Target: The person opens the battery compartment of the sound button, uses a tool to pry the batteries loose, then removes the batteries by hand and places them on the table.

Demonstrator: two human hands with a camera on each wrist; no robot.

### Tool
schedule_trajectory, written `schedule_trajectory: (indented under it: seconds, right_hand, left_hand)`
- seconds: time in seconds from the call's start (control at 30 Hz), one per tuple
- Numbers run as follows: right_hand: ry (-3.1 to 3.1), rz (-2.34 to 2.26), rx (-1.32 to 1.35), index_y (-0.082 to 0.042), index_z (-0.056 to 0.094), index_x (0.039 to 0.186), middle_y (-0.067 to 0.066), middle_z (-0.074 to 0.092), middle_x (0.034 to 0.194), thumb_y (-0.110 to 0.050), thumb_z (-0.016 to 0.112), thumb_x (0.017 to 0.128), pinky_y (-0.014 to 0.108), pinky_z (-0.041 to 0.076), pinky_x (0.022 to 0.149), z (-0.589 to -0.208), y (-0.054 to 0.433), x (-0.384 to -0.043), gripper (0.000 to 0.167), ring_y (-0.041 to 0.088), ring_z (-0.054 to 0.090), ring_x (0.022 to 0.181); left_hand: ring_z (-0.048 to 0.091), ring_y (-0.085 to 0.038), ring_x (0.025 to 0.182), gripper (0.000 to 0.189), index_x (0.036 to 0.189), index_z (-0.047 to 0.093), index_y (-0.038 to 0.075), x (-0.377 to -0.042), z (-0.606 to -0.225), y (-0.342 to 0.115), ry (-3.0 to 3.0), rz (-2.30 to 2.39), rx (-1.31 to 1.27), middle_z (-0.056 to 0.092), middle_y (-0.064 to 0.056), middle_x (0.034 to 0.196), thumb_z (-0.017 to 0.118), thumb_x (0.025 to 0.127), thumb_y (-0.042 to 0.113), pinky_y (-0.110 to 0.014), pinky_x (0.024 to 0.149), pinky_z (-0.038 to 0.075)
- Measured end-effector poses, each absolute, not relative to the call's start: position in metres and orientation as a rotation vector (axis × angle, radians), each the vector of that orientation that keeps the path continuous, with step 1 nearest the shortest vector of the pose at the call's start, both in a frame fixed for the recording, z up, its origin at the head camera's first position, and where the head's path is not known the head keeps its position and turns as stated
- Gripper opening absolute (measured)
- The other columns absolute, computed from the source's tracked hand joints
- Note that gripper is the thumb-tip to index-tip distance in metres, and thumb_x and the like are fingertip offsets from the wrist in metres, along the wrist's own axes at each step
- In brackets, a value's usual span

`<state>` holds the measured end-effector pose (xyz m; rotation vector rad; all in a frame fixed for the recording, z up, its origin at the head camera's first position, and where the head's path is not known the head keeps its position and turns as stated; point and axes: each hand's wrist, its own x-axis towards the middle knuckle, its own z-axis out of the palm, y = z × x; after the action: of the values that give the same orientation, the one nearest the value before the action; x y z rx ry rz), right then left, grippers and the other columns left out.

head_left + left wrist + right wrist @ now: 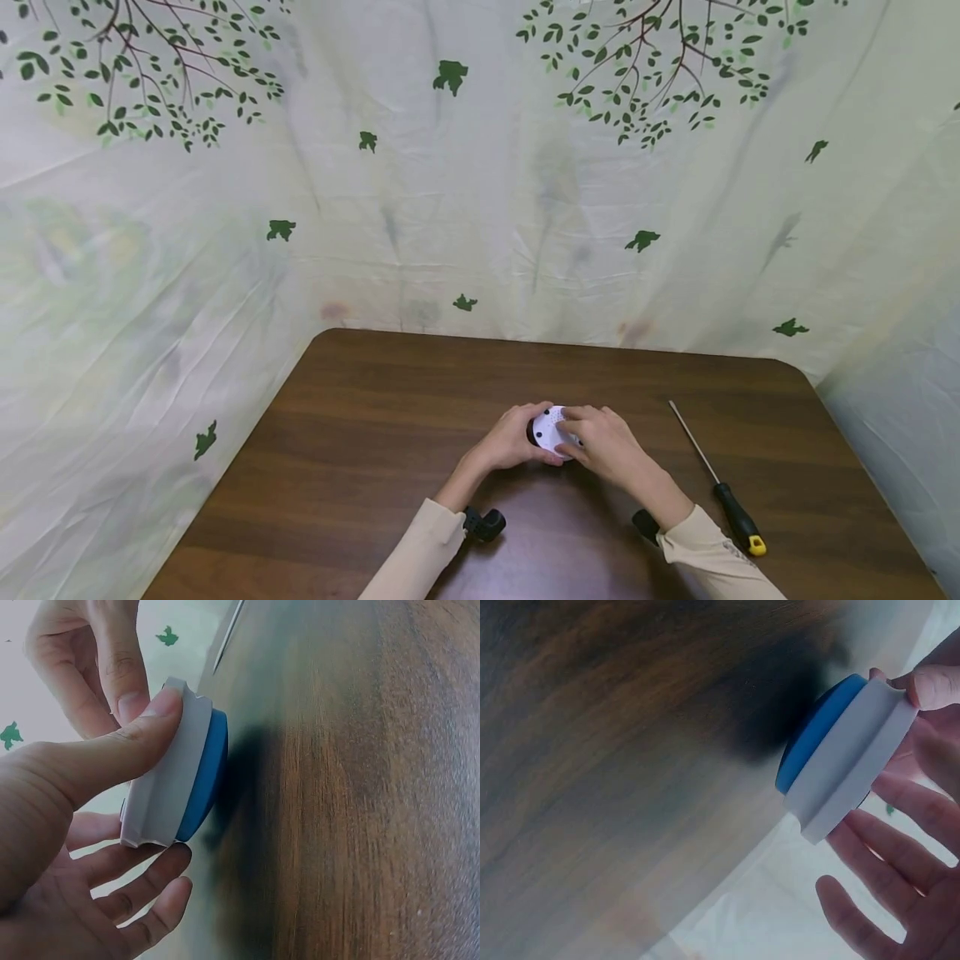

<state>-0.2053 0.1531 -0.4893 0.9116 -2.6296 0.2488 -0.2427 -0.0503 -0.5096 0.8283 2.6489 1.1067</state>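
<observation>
Near the middle of the table, a round white device (548, 427) is held between both hands. Its upward face shows small perforations and dark round spots. A blue domed side (206, 772) points down toward the tabletop, with a shadow beneath it. My left hand (512, 437) grips the rim, the thumb along the near edge and the fingers round the far side. Coming from the right, my right hand (611, 446) has its bent fingers and thumb on the upward face and rim. The right wrist view has the device's white side wall (851, 761) edge-on, tilted, with fingers around it.
On the right of the brown table (360, 400) lies a screwdriver (731, 508) with a black and yellow handle, its shaft pointing away. A pale cloth wall (495, 208) with leaf prints stands behind the table and at its sides. Black wrist-worn cameras (486, 525) hang under the forearms.
</observation>
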Motion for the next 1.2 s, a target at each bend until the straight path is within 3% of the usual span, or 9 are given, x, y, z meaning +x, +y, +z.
schedule_trajectory:
  seconds: [0.2,0.33,0.47,0.63,0.9,1.2]
  right_hand:
    - [-2.483,0.126,1.006,-0.013,0.073,0.088,0.003,0.075,0.095,-0.025,0.088,0.079,0.033,0.047,0.066,-0.493,0.152,-0.207,0.021,0.019,0.071,0.079]
    - [-2.298,-0.043,1.064,-0.013,0.065,0.078,0.002,0.069,0.083,-0.018,0.089,0.072,0.03,0.05,0.064,-0.498,0.147,-0.209,0.025,0.016,0.069,0.073]
    - [-2.236,-0.227,1.053,-0.009,0.07,0.086,0.006,0.075,0.091,-0.017,0.087,0.073,0.03,0.053,0.067,-0.5,0.142,-0.205,0.022,0.019,0.072,0.082]
    - [-2.281,-0.345,1.016,-0.006,0.075,0.097,0.007,0.079,0.101,-0.017,0.083,0.081,0.031,0.056,0.073,-0.5,0.139,-0.199,0.022,0.019,0.074,0.092]
    - [-2.246,-0.217,1.006,-0.009,0.07,0.09,0.004,0.078,0.095,-0.014,0.085,0.072,0.032,0.054,0.078,-0.505,0.142,-0.199,0.024,0.016,0.074,0.087]
    - [-2.223,-0.097,0.982,-0.01,0.071,0.088,0.003,0.078,0.095,-0.013,0.081,0.076,0.035,0.053,0.076,-0.509,0.14,-0.196,0.016,0.017,0.073,0.087]
  left_hand:
    - [0.064,-0.021,0.107,0.088,0.147,0.055,0.001,-0.244,-0.511,-0.05,2.607,1.162,0.808,0.071,-0.014,0.13,0.096,0.073,0.026,-0.028,0.091,0.051]
    - [0.066,-0.026,0.117,0.088,0.145,0.056,-0.002,-0.244,-0.509,-0.049,2.624,1.18,0.79,0.068,-0.017,0.136,0.097,0.072,0.023,-0.034,0.099,0.052]
    - [0.062,-0.033,0.129,0.086,0.145,0.056,-0.005,-0.244,-0.508,-0.048,2.633,1.18,0.772,0.063,-0.022,0.143,0.096,0.073,0.019,-0.042,0.109,0.05]
    - [0.061,-0.034,0.131,0.083,0.144,0.057,-0.005,-0.244,-0.508,-0.047,2.62,1.205,0.744,0.061,-0.023,0.144,0.095,0.073,0.015,-0.046,0.11,0.048]
    - [0.065,-0.032,0.124,0.084,0.142,0.06,-0.001,-0.242,-0.509,-0.045,2.65,1.196,0.722,0.068,-0.019,0.137,0.098,0.069,0.019,-0.043,0.106,0.051]
    - [0.067,-0.031,0.121,0.083,0.14,0.061,-0.002,-0.243,-0.51,-0.046,2.688,1.162,0.688,0.069,-0.019,0.134,0.097,0.071,0.024,-0.042,0.103,0.052]
